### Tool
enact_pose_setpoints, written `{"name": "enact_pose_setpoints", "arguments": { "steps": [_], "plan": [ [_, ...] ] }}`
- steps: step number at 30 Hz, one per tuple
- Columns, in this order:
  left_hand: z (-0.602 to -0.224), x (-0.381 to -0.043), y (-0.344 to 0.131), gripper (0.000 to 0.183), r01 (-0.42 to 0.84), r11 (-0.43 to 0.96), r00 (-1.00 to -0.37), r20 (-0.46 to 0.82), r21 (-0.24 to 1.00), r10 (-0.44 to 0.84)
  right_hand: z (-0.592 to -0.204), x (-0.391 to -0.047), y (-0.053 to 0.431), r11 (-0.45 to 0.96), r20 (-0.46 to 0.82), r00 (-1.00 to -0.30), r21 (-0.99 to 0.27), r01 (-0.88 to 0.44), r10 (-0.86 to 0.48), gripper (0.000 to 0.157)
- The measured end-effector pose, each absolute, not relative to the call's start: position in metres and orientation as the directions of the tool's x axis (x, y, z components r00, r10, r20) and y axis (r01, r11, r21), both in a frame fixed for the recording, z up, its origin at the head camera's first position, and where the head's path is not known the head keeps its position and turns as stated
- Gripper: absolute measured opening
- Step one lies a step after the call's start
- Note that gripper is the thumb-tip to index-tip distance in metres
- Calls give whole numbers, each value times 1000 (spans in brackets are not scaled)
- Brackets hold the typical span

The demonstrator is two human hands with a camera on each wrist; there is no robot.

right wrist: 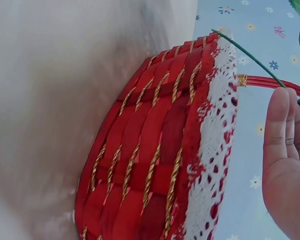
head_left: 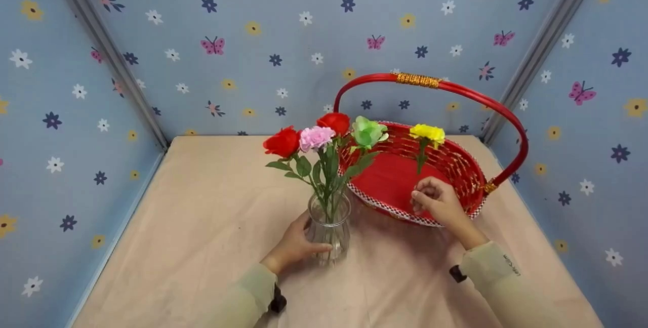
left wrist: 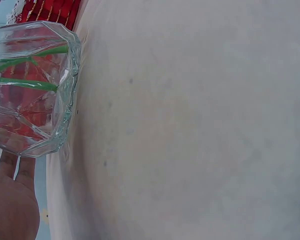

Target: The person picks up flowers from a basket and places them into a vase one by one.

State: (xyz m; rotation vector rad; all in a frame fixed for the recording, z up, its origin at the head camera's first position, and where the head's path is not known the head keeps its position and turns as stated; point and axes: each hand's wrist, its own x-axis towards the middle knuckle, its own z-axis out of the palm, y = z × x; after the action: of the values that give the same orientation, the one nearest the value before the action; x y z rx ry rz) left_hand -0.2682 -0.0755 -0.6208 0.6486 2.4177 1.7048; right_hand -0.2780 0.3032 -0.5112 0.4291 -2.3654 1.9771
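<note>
My left hand (head_left: 296, 244) grips a clear glass vase (head_left: 341, 229) around its side, thumb across the front. In the vase stand two red roses (head_left: 282, 142), a pink carnation (head_left: 317, 138) and a pale green rose (head_left: 368, 132), with leafy stems. In the left wrist view, green stems (left wrist: 30, 84) reach down to the base of the glass. To the right, my right hand (head_left: 436, 200) pinches the stem of a yellow carnation (head_left: 428, 133), held upright over the basket. The thin green stem (right wrist: 250, 57) slants out past the fingertips in the right wrist view.
A red woven basket (head_left: 390, 210) with gold strands and white lace trim stands right behind the vase. Its tall arched handle (head_left: 486, 96) rises above the right hand. Flower-patterned panels (head_left: 283, 14) enclose the pale cloth-covered table (head_left: 212, 186) at the back and sides.
</note>
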Motion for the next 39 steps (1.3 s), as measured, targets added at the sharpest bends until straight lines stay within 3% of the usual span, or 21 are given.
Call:
{"name": "enact_pose_setpoints", "arguments": {
  "steps": [39],
  "plan": [
    [-623, -269, -76, 108, 235, 316, -916, 101, 919, 388, -469, -274, 241, -2, 382, -912, -923, -386, -153, 21]
  ]
}}
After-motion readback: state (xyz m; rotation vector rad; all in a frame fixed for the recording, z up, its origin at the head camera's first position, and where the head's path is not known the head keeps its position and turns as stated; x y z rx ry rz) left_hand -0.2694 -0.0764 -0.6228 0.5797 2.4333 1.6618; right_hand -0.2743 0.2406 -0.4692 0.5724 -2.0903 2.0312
